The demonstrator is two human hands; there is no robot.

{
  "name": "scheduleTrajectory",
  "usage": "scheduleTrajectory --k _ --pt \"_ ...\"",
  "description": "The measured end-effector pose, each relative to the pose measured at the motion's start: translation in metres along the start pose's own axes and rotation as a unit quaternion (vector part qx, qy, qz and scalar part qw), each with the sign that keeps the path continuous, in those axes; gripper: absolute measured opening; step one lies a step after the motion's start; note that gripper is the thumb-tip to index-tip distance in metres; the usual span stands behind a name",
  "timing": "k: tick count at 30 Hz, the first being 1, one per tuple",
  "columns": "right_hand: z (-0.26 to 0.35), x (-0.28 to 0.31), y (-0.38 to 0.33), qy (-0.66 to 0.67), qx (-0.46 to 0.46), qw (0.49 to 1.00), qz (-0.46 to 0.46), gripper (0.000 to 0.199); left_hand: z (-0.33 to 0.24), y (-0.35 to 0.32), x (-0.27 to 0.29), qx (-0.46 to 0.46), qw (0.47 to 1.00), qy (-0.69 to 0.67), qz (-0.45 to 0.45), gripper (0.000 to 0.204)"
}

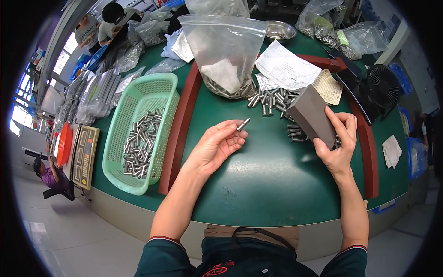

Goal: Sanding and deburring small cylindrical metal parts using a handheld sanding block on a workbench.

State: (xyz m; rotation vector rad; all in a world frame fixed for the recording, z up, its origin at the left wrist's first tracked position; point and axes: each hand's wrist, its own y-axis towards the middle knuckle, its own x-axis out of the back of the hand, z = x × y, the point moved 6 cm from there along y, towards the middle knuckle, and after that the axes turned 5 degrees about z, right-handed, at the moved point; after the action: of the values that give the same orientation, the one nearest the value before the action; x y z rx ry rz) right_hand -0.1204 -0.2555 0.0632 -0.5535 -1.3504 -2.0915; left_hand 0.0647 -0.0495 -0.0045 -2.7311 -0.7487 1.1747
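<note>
Left hand (217,145) pinches one pin (243,124) at the fingertips, raised over mid-table, tip up for a look. Right hand (339,143) grips a grey block (311,115), tilted against the pin pile (272,99) near the far edge. Basket (159,87) of pins on the left edge; near green table (267,180) open.
</note>
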Motion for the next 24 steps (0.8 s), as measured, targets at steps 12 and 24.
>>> scheduleTrajectory --k 12,24 --pt "-0.035 0.033 0.002 0.012 -0.1 0.991 -0.087 0.056 0.007 0.001 -0.006 0.013 1.0 0.008 0.009 0.027" --pt "-0.065 0.053 0.005 -0.07 -0.076 0.976 -0.19 0.052 0.026 0.016 -0.086 -0.134 0.806 0.575 0.047 0.017"
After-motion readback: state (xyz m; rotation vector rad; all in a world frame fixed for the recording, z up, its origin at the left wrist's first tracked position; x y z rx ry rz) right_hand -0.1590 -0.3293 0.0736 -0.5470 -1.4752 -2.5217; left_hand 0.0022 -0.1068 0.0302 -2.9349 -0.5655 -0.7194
